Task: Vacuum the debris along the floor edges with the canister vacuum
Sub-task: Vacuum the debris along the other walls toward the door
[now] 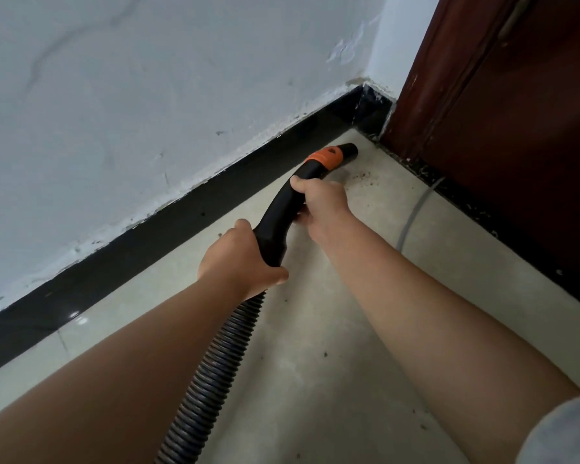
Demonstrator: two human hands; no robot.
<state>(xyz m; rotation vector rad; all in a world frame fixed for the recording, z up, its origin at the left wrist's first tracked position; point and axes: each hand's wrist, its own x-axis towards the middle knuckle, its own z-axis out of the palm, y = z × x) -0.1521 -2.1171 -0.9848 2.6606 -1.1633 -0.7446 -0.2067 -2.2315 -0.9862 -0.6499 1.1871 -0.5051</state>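
Blk hose handle [283,209], orange collar [326,158]

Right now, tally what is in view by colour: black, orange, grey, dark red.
Black: 3, curved handle tube, ribbed hose, baseboard
Orange: 1, collar near the nozzle
Grey: 1, cable on the floor
Dark red: 1, door
Total: 6

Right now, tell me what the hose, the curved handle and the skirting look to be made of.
Hose: flexible ribbed plastic, dark, judging by its even corrugations. Curved handle: smooth black hard plastic with a soft sheen, plus an orange plastic collar. Skirting: glossy black, probably polished tile or stone, since it mirrors light; cannot be sure.
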